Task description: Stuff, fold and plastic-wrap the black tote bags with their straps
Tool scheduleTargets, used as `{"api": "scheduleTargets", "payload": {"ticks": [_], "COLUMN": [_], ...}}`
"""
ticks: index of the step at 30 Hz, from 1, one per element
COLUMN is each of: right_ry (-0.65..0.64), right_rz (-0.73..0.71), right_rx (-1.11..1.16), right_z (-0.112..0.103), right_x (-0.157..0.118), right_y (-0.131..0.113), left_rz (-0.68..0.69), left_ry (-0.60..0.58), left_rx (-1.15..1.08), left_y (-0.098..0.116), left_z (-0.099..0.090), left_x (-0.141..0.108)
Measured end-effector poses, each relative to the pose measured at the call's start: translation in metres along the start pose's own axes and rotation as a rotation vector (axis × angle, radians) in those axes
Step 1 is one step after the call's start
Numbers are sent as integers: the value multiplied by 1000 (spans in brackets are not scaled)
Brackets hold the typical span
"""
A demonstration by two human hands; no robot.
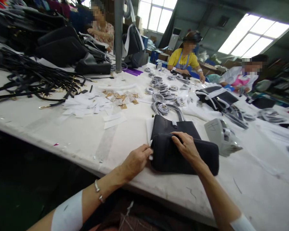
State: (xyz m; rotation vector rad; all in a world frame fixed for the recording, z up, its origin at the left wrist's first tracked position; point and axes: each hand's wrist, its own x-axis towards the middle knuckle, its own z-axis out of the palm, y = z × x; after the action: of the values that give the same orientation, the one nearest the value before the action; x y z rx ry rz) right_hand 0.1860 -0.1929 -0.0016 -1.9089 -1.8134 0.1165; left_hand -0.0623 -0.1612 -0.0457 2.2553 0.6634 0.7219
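A black handbag [204, 157] lies at the near edge of the table, its flap [162, 126] folded back on the far side. A grey strap [179, 112] runs from behind it. My left hand [141, 157] is closed at the bag's left end, fingertips pinched at its edge beside a small white bit. My right hand [186, 146] grips the bag's upper edge from above, thumb on the near face and fingers over the top. What lies under the right fingers is hidden.
Coiled grey straps [161, 107] extend up the table's middle. White paper strips [79, 106] and small brown tags [122, 98] lie left, near black straps with gold clasps [50, 86]. A wrapped white bundle [221, 136] stands right. A grey post [118, 38] rises behind; several people sit beyond.
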Motion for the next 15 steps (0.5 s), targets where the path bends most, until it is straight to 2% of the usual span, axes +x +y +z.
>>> {"api": "scheduleTargets", "payload": {"ticks": [3, 5, 7, 10, 12, 15], "right_ry": [55, 54, 53, 31, 15, 3], "right_rz": [83, 111, 126, 171, 184, 176], "right_rx": [-162, -247, -276, -246, -204, -120], "right_z": [31, 40, 42, 39, 36, 33], "right_x": [5, 8, 9, 10, 10, 11], "right_y": [-2, -4, -7, -8, -8, -8], "left_rz": [-61, -89, -68, -51, -196, -468], "left_ry": [81, 63, -29, -257, -301, -153], "left_rx": [-19, 27, 12, -239, -419, -561], "left_y": [12, 18, 18, 5, -8, -25], "left_z": [15, 18, 10, -18, -36, -47], "left_x": [5, 1, -4, -5, 7, 42]}}
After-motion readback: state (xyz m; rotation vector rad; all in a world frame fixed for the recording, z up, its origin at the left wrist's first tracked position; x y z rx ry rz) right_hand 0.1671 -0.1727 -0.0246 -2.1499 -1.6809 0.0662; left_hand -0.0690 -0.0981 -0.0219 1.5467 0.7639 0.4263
